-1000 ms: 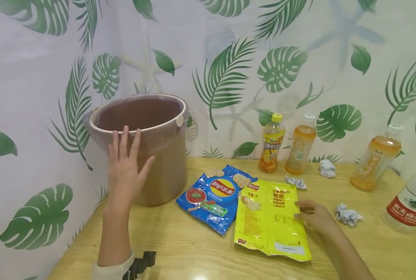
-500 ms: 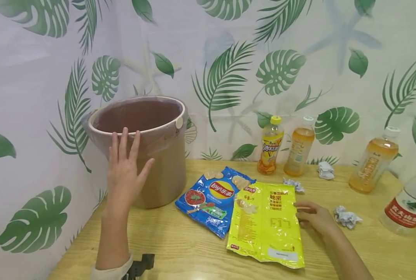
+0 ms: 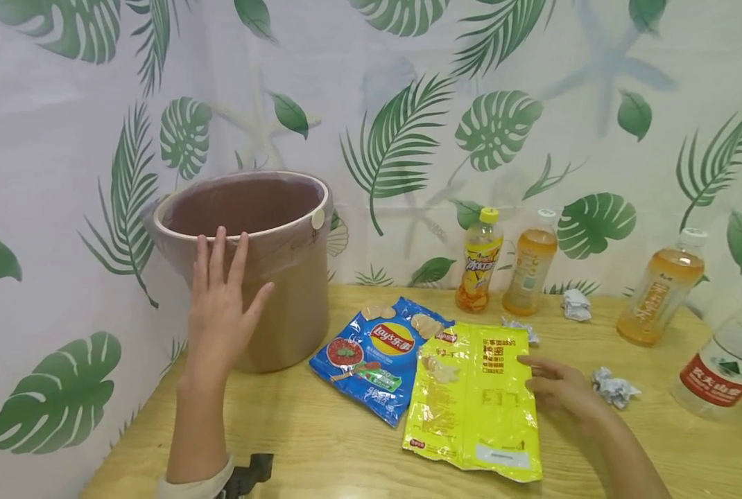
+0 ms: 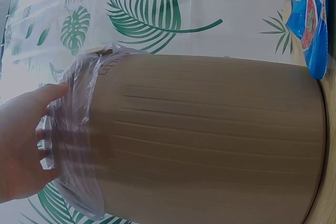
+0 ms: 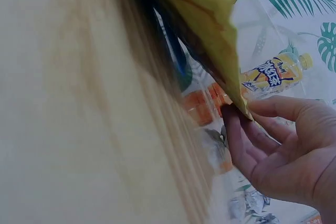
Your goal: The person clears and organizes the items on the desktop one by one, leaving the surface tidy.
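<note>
My left hand [image 3: 221, 315] lies with fairly straight fingers against the front of a brown bin [image 3: 283, 305], fingertips at its rim. In the left wrist view, its thumb and fingers touch the clear plastic liner [image 4: 79, 129] folded over that rim. My right hand [image 3: 561, 391] pinches the right edge of a yellow chip bag [image 3: 471, 402] between thumb and fingers. That edge is raised off the table in the right wrist view, where the yellow bag [image 5: 210, 24] hangs slanted from the fingertips. A blue Lay's chip bag [image 3: 377, 364] lies partly under the yellow one.
At the back stand a yellow-capped tea bottle [image 3: 479, 263] and a white-capped bottle [image 3: 529, 267]. Another tea bottle [image 3: 658, 291] and a red-label water bottle [image 3: 720, 371] are at the right. Crumpled paper balls [image 3: 614, 388] lie between. A leaf-print sheet [image 3: 408, 125] backs the table.
The yellow chip bag has shifted slightly left and toward me, overlapping the blue bag more. My right hand stays at its edge; my left hand remains at the bin's rim.
</note>
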Motion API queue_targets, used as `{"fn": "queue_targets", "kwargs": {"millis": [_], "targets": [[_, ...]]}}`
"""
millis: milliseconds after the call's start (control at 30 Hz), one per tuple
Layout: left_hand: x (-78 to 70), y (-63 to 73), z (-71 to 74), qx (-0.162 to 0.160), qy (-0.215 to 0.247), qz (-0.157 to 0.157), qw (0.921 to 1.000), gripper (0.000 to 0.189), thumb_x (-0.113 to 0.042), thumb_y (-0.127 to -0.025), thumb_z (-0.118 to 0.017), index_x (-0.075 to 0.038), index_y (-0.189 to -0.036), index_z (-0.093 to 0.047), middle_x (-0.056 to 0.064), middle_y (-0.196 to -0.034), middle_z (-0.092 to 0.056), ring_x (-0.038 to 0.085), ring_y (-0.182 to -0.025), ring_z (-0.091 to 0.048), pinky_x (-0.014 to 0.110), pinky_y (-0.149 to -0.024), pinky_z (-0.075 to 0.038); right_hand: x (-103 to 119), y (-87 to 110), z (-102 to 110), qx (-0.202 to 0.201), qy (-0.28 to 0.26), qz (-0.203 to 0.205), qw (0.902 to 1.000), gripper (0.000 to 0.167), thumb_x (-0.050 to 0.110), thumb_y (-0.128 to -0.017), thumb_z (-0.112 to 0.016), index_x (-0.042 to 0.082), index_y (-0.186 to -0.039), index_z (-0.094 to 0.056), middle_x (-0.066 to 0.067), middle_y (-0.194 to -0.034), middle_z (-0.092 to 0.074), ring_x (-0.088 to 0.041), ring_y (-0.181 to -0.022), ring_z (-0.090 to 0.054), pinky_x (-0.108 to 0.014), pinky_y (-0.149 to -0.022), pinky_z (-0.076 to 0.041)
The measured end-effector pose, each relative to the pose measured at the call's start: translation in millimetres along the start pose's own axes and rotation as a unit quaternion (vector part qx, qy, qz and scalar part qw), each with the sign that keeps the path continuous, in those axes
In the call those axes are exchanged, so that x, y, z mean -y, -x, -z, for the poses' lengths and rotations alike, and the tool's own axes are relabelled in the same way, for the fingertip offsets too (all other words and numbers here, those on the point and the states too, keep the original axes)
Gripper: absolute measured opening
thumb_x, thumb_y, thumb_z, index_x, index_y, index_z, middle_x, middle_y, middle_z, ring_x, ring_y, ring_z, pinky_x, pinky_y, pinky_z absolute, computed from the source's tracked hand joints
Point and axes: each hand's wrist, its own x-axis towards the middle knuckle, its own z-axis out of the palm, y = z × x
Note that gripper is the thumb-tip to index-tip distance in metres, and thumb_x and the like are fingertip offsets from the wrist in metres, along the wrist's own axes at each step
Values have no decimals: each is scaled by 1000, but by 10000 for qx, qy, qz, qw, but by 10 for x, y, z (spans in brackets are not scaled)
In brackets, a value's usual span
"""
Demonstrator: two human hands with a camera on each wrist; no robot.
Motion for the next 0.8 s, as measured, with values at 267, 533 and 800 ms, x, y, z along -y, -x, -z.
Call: {"fn": "queue_targets", "kwargs": {"millis": [267, 533, 800], "targets": [[8, -11, -11, 0, 15, 17, 10000, 74, -30, -90, -58, -12, -148, -15, 11, -152, -1, 27, -137, 10, 45, -108, -4, 57, 14, 89, 166, -73, 25, 9998, 63, 11, -91, -54, -6, -141, -20, -37, -140, -9, -52, -121, -27, -46, -87, -45], [40, -34, 9, -83, -20, 7, 10000, 75, -29, -90, -59, -13, -148, -14, 9, -152, 0, 27, -137, 10, 45, -109, -4, 148, 10, 121, 0, -321, 152, 9994, 65, 12, -92, -53, -3, -143, -17, -36, -141, -4, -53, -122, -24, -40, -86, -47], [19, -28, -2, 75, -100, 43, 9999, 75, -32, -91, -57, -13, -148, -13, 10, -152, 2, 25, -136, 12, 44, -109, -4, 178, 46, 145, -211, -359, 337, 9986, 63, 10, -92, -53, 0, -144, -18, -38, -141, -2, -37, -114, -42, -33, -82, -49]]}}
